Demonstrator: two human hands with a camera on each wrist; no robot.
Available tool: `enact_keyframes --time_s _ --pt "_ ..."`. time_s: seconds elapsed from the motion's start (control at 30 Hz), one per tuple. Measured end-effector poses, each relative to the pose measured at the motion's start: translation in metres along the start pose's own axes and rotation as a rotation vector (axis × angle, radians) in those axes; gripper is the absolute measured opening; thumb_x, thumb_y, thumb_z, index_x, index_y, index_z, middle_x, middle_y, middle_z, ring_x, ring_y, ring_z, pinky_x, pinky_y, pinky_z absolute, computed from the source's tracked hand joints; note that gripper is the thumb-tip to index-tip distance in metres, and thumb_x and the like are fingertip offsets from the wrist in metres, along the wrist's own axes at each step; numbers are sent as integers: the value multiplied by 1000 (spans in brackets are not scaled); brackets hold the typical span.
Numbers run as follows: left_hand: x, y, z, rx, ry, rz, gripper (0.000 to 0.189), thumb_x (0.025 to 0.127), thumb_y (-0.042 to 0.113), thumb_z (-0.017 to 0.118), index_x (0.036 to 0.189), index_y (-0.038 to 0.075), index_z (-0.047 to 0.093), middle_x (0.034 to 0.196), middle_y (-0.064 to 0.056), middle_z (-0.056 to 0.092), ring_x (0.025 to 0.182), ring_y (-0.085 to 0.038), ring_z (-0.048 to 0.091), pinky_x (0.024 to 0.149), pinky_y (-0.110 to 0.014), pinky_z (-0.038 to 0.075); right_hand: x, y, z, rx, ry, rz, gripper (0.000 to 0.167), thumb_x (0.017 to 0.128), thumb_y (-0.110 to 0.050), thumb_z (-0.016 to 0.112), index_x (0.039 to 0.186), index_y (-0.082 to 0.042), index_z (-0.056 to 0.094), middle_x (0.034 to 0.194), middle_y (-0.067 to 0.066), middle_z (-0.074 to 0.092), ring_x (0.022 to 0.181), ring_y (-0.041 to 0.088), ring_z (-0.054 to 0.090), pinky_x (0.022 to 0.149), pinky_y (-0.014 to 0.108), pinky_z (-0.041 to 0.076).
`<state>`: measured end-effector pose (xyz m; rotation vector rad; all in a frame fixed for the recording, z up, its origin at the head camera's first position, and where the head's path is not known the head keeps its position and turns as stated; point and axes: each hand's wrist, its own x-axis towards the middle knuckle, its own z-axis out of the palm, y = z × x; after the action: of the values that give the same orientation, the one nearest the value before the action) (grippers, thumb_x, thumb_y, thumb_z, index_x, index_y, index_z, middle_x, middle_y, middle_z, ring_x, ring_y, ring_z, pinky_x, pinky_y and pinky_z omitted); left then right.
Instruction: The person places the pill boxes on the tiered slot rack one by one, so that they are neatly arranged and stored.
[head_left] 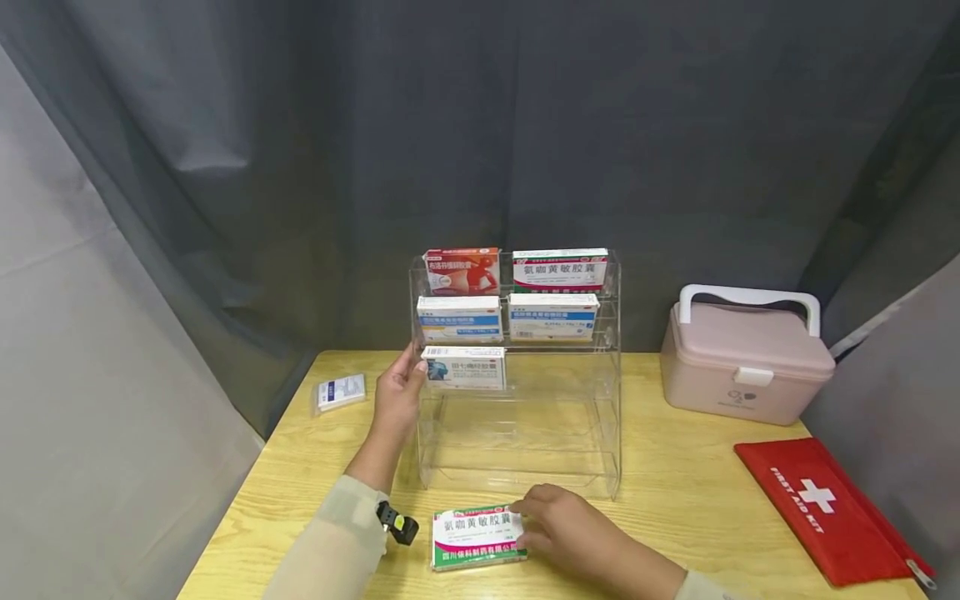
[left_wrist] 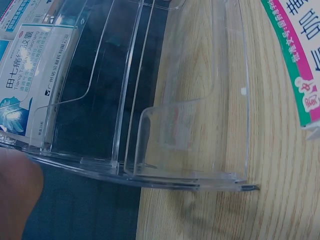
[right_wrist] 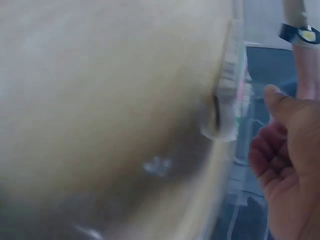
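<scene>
A clear tiered acrylic display rack (head_left: 517, 433) stands on the table with medicine boxes in its upper tiers. My left hand (head_left: 397, 396) grips the rack's left side, its thumb beside the grey-white medicine box (head_left: 465, 369) on the third tier. In the left wrist view, the thumb (left_wrist: 17, 192) shows at the rack's edge near that box. A green, white and pink medicine box (head_left: 476, 537) lies flat before the rack. At its right end, my right hand (head_left: 566, 533) has its fingers loosely bent; the right wrist view shows the thumb apart from them and nothing held.
A red capsule box (head_left: 461, 272) and a matching green-white box (head_left: 560, 271) fill the top tier, above two blue-white boxes (head_left: 553, 318). Left of the rack lies a small clear packet (head_left: 341, 392). A pink medicine case (head_left: 750, 358) and red first aid pouch (head_left: 825, 508) sit right.
</scene>
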<state>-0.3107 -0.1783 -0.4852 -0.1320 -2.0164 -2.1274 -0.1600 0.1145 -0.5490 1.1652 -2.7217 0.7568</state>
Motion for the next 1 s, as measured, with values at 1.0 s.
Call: enact_keyframes --time_s 1.0 --pt "-3 2 -1 13 7 -7 54 112 11 59 165 12 46 172 -8 44 162 -27 40 133 -36 35 -9 9 22 218 -137 215 66 94 -51 83 145 -12 69 150 7 67 136 34 67 113 51 61"
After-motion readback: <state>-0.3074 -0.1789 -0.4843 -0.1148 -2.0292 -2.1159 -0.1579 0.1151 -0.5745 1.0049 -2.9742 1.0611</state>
